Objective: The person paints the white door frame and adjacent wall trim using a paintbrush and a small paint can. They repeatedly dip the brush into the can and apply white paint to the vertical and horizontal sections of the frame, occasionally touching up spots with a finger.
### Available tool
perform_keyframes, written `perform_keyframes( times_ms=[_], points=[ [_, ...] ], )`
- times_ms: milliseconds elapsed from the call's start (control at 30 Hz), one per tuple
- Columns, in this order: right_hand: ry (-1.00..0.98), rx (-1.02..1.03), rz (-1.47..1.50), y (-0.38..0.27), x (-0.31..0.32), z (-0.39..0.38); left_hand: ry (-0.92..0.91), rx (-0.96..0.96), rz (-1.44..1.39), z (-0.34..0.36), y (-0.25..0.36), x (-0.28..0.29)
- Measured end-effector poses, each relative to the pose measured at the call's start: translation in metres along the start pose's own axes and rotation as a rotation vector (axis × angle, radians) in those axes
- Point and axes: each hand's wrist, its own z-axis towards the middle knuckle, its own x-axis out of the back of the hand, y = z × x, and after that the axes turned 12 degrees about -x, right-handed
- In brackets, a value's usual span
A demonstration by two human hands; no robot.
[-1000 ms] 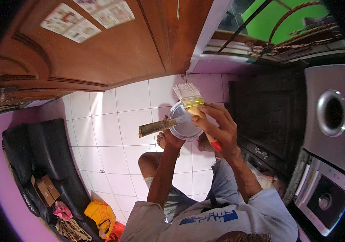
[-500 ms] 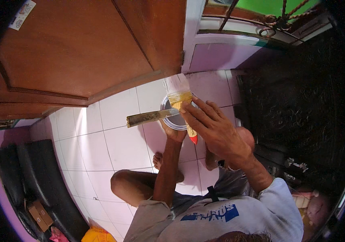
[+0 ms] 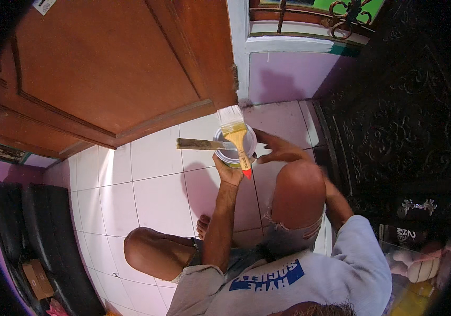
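My left hand (image 3: 228, 172) is closed around the lower side of a small round paint can (image 3: 254, 140), holding it up above the floor. Grey-white paint shows inside the can. Across its mouth lies a paintbrush (image 3: 240, 141) with white-coated bristles, a yellow wooden handle and a red tip. A flat, stained stick (image 3: 199, 144) also rests over the rim, its far end coated pale and its other end sticking out to the left. Beside the can's right side is my right hand (image 3: 275, 149), fingers apart and holding nothing visible. Whether its fingertips touch the can, I cannot tell.
A brown panelled wooden door (image 3: 104, 73) stands ahead on the left, next to a white frame (image 3: 240, 52). Dark carved furniture (image 3: 394, 121) fills the right side. A black padded seat (image 3: 57, 231) is at the lower left, over the white tiled floor (image 3: 157, 189).
My right hand has come off the paintbrush and dropped to the right of the can, behind my raised knee. The brush stays across the can in my left hand. The view has shifted slightly.
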Motion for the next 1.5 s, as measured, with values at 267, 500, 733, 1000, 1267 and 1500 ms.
perform_keyframes(
  times_ms=[267,500,733,1000,1267,1500],
  points=[
    [0.291,0.326,-0.106,0.013,-0.067,0.009,0.279,-0.095,0.238,-0.016,-0.004,0.048],
    [0.335,0.271,-0.167,0.041,-0.069,0.010,0.388,0.021,0.675,-0.023,0.012,0.067],
    [0.288,0.072,-0.253,0.114,-0.085,0.027,0.352,-0.027,1.458,-0.045,0.037,0.146],
    [0.229,-0.114,-0.357,0.192,-0.097,0.050,0.364,-0.043,1.353,-0.060,0.036,0.161],
    [0.296,0.014,0.497,0.138,-0.011,0.093,0.238,-0.208,1.432,-0.066,0.034,0.157],
    [0.300,0.369,1.379,-0.051,0.056,0.104,0.314,-0.101,1.200,-0.057,0.034,0.149]
  ],
)
